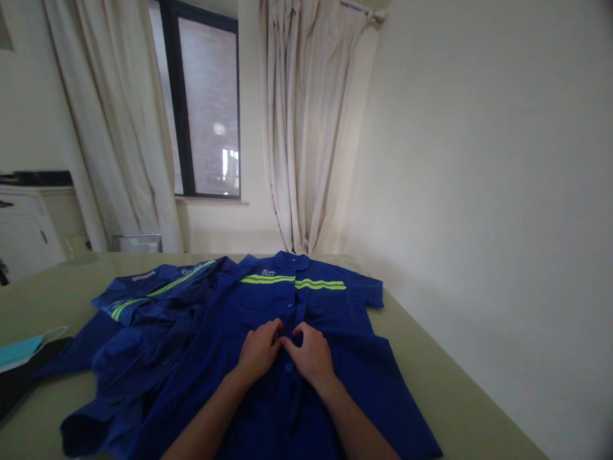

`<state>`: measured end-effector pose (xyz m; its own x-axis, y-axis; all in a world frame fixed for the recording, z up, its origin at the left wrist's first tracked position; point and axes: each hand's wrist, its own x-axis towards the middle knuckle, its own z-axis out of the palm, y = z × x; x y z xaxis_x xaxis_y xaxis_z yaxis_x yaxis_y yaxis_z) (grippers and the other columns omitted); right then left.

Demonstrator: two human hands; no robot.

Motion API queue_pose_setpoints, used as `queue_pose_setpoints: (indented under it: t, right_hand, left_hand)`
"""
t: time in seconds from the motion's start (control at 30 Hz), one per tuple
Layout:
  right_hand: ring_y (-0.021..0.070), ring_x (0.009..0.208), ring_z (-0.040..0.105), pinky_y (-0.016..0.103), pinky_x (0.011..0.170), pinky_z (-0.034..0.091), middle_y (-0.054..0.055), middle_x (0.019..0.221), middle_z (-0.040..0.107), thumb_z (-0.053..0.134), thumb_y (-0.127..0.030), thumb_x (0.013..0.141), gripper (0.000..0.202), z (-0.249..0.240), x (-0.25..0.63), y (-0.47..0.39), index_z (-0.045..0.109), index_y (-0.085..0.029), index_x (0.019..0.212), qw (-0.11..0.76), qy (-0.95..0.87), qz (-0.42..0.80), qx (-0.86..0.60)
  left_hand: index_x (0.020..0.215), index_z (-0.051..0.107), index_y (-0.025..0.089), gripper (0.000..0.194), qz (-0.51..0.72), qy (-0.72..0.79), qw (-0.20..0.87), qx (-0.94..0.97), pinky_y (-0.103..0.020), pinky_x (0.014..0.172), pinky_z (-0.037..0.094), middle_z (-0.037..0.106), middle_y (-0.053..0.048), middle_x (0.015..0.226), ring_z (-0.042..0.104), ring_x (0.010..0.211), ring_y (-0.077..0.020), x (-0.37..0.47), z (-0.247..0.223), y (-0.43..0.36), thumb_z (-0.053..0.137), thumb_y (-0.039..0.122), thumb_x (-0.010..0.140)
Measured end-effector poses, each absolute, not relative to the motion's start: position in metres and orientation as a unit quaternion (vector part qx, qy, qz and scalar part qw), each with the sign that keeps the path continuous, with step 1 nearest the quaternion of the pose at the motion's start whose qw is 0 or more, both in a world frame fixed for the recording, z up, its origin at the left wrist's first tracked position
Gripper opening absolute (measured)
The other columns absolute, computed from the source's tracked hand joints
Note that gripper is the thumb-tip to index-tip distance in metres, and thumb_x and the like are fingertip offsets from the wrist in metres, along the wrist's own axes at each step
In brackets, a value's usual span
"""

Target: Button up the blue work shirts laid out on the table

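Observation:
A blue short-sleeved work shirt with yellow-green reflective stripes lies spread face up, its collar pointing away from me. My left hand and my right hand meet over its front placket, thumbs and fingers pinched together on the fabric. What lies right between the fingertips is too small and partly hidden to make out. Just below my fingers, one button shows on the placket, and another button is visible above them. The lower part of the placket hangs in loose folds between my forearms.
A second blue garment with similar stripes lies crumpled to the left, touching the shirt. Farther left, a light-blue face mask rests on a dark flat item. The greenish table runs close along the white wall.

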<state>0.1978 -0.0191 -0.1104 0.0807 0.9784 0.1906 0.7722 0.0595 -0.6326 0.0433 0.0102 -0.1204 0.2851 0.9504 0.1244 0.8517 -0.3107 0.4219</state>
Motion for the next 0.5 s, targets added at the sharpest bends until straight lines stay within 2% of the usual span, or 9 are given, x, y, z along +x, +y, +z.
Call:
queue_pose_setpoints:
  t: [0.13,0.2,0.3,0.4,0.5]
  right_hand:
    - [0.0321,0.087,0.072,0.034,0.068,0.044,0.011,0.089,0.076,0.071,-0.051,0.079,0.027,-0.106,0.197,-0.022,0.072,-0.024,0.083,0.259,-0.652,0.161,-0.695]
    - [0.0343,0.087,0.071,0.036,0.068,0.045,0.015,0.088,0.075,0.071,-0.054,0.078,0.032,-0.104,0.195,-0.024,0.073,-0.023,0.078,0.233,-0.646,0.162,-0.709]
    - [0.0350,0.087,0.072,0.038,0.069,0.047,0.018,0.087,0.075,0.067,-0.057,0.080,0.037,-0.103,0.191,-0.027,0.073,-0.021,0.077,0.214,-0.644,0.156,-0.718]
    - [0.0333,0.088,0.072,0.037,0.070,0.047,0.018,0.090,0.075,0.063,-0.046,0.084,0.028,-0.105,0.187,-0.029,0.074,-0.020,0.083,0.199,-0.657,0.129,-0.715]
    - [0.0295,0.085,0.071,0.032,0.067,0.044,0.015,0.090,0.075,0.059,-0.032,0.084,0.018,-0.109,0.188,-0.026,0.073,-0.021,0.081,0.209,-0.666,0.130,-0.704]
  left_hand:
    - [0.115,0.062,0.027,0.036,0.159,0.561,0.127,0.802,-0.034,0.084,0.046,0.072,-0.006,0.117,0.068,0.109,-0.0242,0.043,-0.120,0.004,0.046,0.012,0.087]
    - [0.116,0.063,0.030,0.038,0.143,0.554,0.130,0.810,-0.034,0.079,0.048,0.075,-0.005,0.112,0.070,0.104,-0.0260,0.039,-0.117,0.002,0.047,0.014,0.086]
    - [0.104,0.067,0.033,0.029,0.130,0.535,0.173,0.817,-0.030,0.069,0.045,0.077,-0.001,0.094,0.073,0.090,-0.0249,0.033,-0.111,0.000,0.054,0.020,0.082]
    - [0.096,0.070,0.031,0.021,0.144,0.546,0.221,0.795,-0.026,0.061,0.039,0.075,0.002,0.084,0.071,0.078,-0.0207,0.031,-0.107,-0.003,0.059,0.024,0.079]
    - [0.094,0.071,0.029,0.017,0.165,0.572,0.226,0.771,-0.026,0.057,0.036,0.074,0.003,0.078,0.069,0.072,-0.0191,0.032,-0.110,-0.003,0.058,0.032,0.084]
